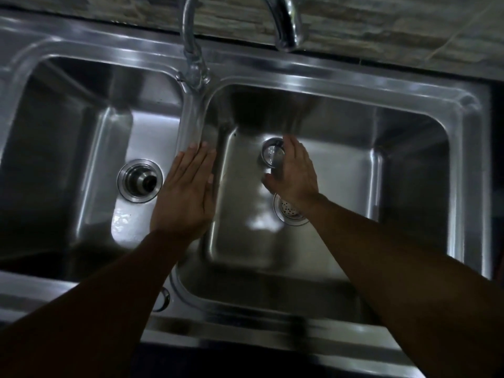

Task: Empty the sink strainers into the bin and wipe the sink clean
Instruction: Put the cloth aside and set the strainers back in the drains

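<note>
- Left hand (188, 192) — flat on the sink divider (191, 115), fingers straight, grip released.
- Right hand (296, 173) — grip grasping a strainer (272, 155) over the right drain (289, 211).
- Left strainer (140, 180) seated.

Left hand (185, 192): flat, palm down, back of the hand to the camera.
Left fingers (197, 159): straight, pressed side by side, pointing away from the person; thumb tucked along the inner edge of the hand.
Left wrist: straight, in line with the forearm.
Left forearm (109, 296): bare, entering from the lower left and running up toward the centre.
Right hand (296, 173): back to the camera, curved, gripping a round metal strainer (272, 155).
Right fingers: curled over the far side of the strainer, tips hidden.
Right thumb (271, 184): spread out on the near side.
Right forearm (395, 255): bare, entering from the lower right, angled up and to the left.
Separation: hands apart, not touching.
</note>
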A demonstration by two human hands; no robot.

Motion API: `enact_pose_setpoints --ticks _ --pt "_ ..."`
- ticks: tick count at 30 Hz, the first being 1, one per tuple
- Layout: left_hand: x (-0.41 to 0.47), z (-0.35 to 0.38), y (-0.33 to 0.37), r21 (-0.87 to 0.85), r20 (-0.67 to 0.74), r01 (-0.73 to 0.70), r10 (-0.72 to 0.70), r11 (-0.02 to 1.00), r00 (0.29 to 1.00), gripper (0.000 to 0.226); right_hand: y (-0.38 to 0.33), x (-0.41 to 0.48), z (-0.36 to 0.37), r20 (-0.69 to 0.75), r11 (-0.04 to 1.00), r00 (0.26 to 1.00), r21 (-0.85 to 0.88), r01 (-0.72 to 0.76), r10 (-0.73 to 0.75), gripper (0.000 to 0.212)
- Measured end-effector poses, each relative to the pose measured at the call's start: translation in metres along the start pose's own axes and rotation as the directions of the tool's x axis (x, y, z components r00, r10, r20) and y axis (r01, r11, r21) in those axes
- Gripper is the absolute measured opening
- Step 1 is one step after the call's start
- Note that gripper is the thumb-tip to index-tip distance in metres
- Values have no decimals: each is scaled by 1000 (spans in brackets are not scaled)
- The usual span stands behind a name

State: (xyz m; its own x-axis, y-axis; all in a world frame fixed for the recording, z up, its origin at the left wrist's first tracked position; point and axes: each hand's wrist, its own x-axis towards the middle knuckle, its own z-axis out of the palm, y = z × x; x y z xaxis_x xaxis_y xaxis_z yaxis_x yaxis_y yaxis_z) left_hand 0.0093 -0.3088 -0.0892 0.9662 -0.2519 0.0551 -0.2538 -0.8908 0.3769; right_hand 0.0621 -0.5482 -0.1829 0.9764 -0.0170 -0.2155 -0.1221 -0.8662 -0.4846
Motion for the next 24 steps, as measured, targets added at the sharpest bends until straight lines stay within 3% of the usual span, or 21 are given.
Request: enact_pose_setpoints --ticks 4,11,18,21,24 --pt "1 0 0 1 -22 -5 5 1000 1000 46 -2 18 -3 55 999 998 -2 37 -37 94" --pt "-1 -5 2 -26 -31 -42 41 999 999 48 -6 -2 -14 81 999 996 21 31 -33 100" --pt "-4 -16 -4 -129 29 -52 57 990 998 52 -46 -57 -40 -22 992 1000 125 -10 13 89" --pt "-3 -44 -19 -311 84 -56 86 949 993 52 -82 -74 -56 -114 985 993 167 44 -25 84" --pt "-5 -69 -51 -275 40 -7 19 961 999 49 -109 -76 -65 -193 975 977 186 125 -89 79"
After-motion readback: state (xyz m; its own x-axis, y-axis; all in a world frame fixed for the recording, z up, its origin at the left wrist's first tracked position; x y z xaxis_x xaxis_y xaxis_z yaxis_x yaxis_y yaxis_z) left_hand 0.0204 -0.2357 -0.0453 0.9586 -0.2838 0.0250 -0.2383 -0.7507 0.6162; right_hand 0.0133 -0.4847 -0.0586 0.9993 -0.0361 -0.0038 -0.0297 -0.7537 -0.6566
